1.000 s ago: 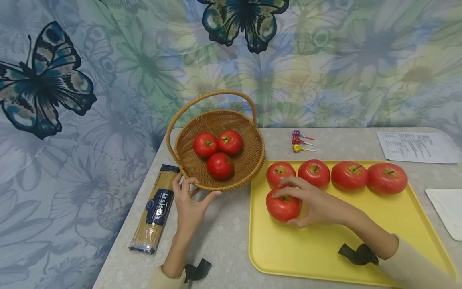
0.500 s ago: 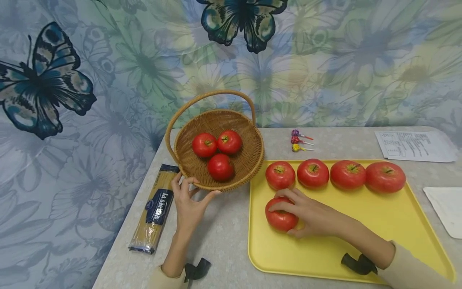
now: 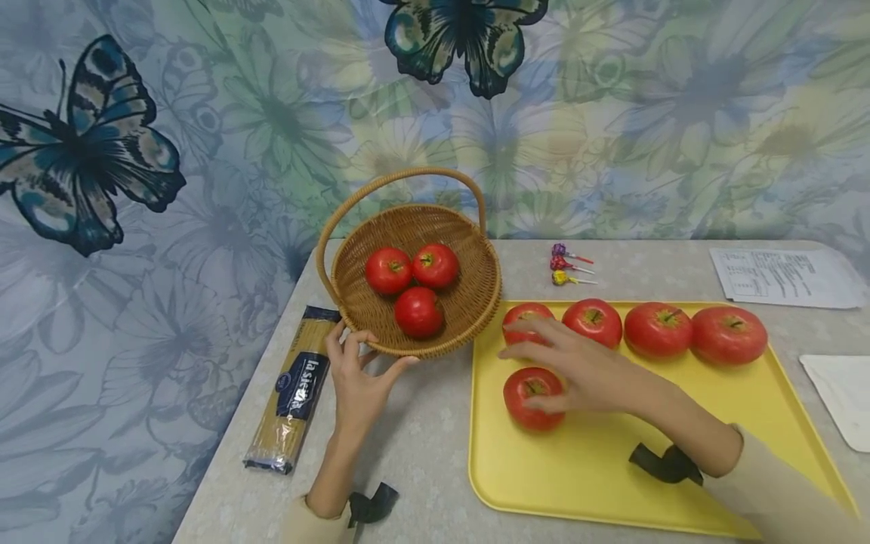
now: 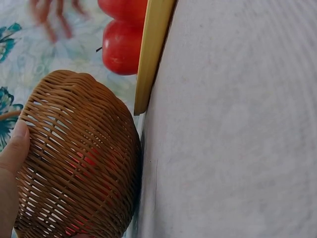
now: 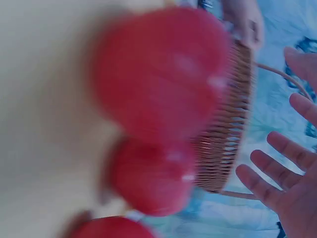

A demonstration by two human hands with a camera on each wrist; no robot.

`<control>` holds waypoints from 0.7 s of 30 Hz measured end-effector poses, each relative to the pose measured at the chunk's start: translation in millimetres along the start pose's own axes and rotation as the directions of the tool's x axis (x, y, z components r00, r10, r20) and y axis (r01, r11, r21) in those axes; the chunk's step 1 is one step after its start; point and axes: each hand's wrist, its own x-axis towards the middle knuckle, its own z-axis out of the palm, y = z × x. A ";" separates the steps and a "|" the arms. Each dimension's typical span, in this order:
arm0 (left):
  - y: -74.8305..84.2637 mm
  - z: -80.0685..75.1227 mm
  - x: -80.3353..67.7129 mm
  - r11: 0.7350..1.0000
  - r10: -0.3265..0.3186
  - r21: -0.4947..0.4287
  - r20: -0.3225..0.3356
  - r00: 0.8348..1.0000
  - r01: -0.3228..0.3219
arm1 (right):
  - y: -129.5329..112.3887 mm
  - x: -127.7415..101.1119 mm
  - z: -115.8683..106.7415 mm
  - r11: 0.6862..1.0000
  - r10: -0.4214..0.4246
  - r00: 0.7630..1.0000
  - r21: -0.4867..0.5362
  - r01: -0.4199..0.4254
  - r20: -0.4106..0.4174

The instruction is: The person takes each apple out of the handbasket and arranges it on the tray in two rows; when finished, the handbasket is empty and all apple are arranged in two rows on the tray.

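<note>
My left hand (image 3: 360, 389) holds the near rim of a wicker basket (image 3: 476, 317), its thumb lying against the weave in the left wrist view. Three red apples (image 3: 418, 313) sit inside the basket. My right hand (image 3: 591, 370) hovers over the yellow tray (image 3: 578, 483), fingers spread and apart from the nearest apple (image 3: 526, 408). The right wrist view shows those fingers (image 5: 282, 173) extended with nothing between them. Behind, several more apples (image 3: 658, 330) line the tray's far edge; my right hand partly covers the leftmost one (image 3: 526, 313).
Left of the basket lies a pack of spaghetti (image 3: 292, 393). Three lollipops (image 3: 560, 264) lie behind the tray. Printed paper (image 3: 785, 276) is at the back right, with a white object (image 3: 843, 397) at the right edge. A patterned cloth (image 3: 612, 136) hangs behind the table.
The right hand drew the front apple slightly nearer to me, then let go and rose off it, fingers spreading. The left hand and basket have stayed put.
</note>
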 end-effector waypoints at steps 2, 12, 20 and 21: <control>0.5 -0.5 0.8 1.000 0.002 0.001 -0.002 1.000 -0.002 | 1.7 22.2 -11.4 0.999 0.006 1.000 0.042 -0.006 -0.010; -7.2 -0.9 1.6 0.999 0.027 0.023 -0.004 1.000 -0.027 | 47.6 150.8 -13.5 0.991 0.014 0.998 0.130 -0.021 0.055; -36.8 1.2 0.3 0.999 0.027 0.046 -0.014 1.000 -0.026 | 78.9 207.6 6.9 0.968 0.203 0.943 0.094 -0.234 0.263; -37.3 1.1 0.2 0.998 0.026 0.050 -0.012 1.000 -0.025 | 81.3 210.4 8.9 0.964 0.217 0.937 0.095 -0.250 0.273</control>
